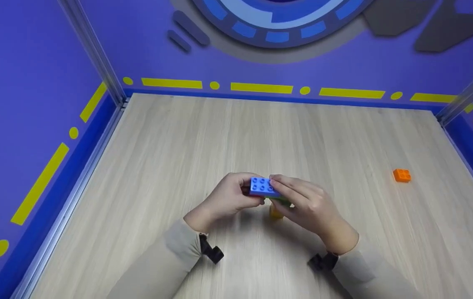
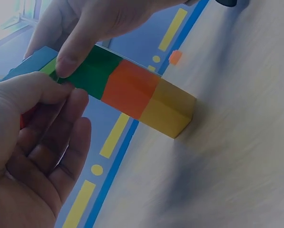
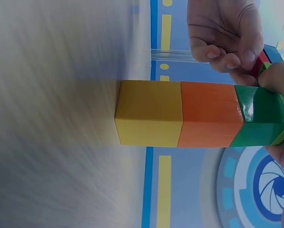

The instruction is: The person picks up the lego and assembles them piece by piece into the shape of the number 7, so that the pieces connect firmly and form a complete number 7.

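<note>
In the head view a blue brick (image 1: 260, 186) with studs tops a tower of toy bricks. Below it, in the wrist views, come a light green brick (image 2: 50, 68), a green brick (image 3: 257, 114), an orange brick (image 3: 210, 111) and a yellow brick (image 3: 149, 111) at the foot. A red brick (image 3: 259, 62) shows beneath the blue one, on the left side. My left hand (image 1: 233, 194) pinches that left side between thumb and fingers. My right hand (image 1: 309, 204) grips the tower's upper part, fingertips over the blue brick and thumb against the green.
A loose orange brick (image 1: 402, 175) lies on the wooden table (image 1: 203, 137) to the right. Blue-purple walls (image 1: 257, 68) with yellow dashes enclose the back and sides. Black wrist mounts (image 1: 213, 252) hang below both wrists.
</note>
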Motion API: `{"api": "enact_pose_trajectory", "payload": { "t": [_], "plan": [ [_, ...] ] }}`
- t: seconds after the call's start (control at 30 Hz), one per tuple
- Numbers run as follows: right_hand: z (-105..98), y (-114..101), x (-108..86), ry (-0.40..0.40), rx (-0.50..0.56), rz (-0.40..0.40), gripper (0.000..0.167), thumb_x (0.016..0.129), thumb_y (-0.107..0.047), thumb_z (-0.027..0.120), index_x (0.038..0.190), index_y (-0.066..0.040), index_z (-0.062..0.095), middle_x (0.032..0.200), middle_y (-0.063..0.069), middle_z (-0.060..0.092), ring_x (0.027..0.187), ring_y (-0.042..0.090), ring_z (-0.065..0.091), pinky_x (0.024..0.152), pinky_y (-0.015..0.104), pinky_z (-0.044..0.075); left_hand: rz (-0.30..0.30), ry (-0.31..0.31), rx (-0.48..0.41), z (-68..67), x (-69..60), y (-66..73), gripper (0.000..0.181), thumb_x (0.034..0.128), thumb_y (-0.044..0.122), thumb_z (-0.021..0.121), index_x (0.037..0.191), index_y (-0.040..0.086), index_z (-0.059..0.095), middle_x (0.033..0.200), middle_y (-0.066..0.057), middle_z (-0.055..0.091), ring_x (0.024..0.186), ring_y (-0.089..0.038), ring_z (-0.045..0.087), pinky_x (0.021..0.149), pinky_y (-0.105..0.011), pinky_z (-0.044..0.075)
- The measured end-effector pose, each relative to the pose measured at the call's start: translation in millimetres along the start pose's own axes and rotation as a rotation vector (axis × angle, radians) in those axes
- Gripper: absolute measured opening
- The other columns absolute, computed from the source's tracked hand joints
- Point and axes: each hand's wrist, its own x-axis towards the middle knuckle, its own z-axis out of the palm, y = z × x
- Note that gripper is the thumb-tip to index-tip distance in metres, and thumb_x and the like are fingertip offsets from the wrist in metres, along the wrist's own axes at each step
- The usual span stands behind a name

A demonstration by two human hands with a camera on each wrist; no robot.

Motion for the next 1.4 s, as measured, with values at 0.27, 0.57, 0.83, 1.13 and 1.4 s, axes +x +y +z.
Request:
{"api": "enact_pose_trajectory", "payload": {
  "t": [0.27,0.57,0.83,1.13,1.4],
  "plan": [
    [0.7,0.5,-1.2,0.001,0.009,-0.001,0.031,0.110,-0.017,0.069,0.133,0.000,0.081,0.123,0.017,0.086,0.100,0.031,0.086,0.084,0.039,0.071,0.167,0.087,0.219,1.8,-1.7,0.1,0.038,0.0912,-0.002,0.083,0.128,0.003,0.079,0.124,-0.011,0.083,0.104,-0.012,0.071,0.091,-0.025,0.062],
    [0.7,0.8,-0.7,-0.005,0.007,-0.014,0.030,0.110,-0.017,0.069,0.133,0.000,0.081,0.124,0.017,0.085,0.101,0.031,0.086,0.084,0.038,0.071,0.650,0.250,0.646,1.0,-0.5,-4.4,0.040,0.0833,-0.002,0.090,0.119,0.007,0.075,0.120,-0.009,0.073,0.098,-0.019,0.072,0.082,-0.027,0.066],
    [0.8,0.9,-1.0,-0.004,-0.003,-0.025,0.030,0.111,-0.018,0.070,0.132,-0.001,0.082,0.123,0.016,0.086,0.101,0.030,0.087,0.084,0.038,0.071,0.862,0.400,0.931,-1.2,1.0,-4.9,0.036,0.0767,0.008,0.100,0.110,0.011,0.086,0.109,-0.001,0.081,0.097,-0.016,0.079,0.089,-0.024,0.067],
    [-0.7,1.8,-1.0,0.007,0.005,-0.038,0.029,0.111,-0.017,0.071,0.132,-0.001,0.082,0.121,0.017,0.086,0.098,0.029,0.087,0.080,0.038,0.071,0.954,0.409,1.041,-5.0,-1.0,-0.3,0.030,0.0863,0.018,0.099,0.112,0.010,0.088,0.108,0.000,0.084,0.088,-0.015,0.079,0.081,-0.023,0.068],
    [-1.5,2.5,-1.3,-0.013,0.004,-0.026,0.031,0.111,-0.019,0.071,0.134,-0.002,0.081,0.123,0.017,0.086,0.100,0.031,0.087,0.082,0.039,0.071,0.880,0.346,1.012,-5.1,-2.6,2.3,0.034,0.0867,0.016,0.099,0.117,0.008,0.085,0.112,-0.003,0.082,0.099,-0.016,0.080,0.091,-0.024,0.068]
  ]
}}
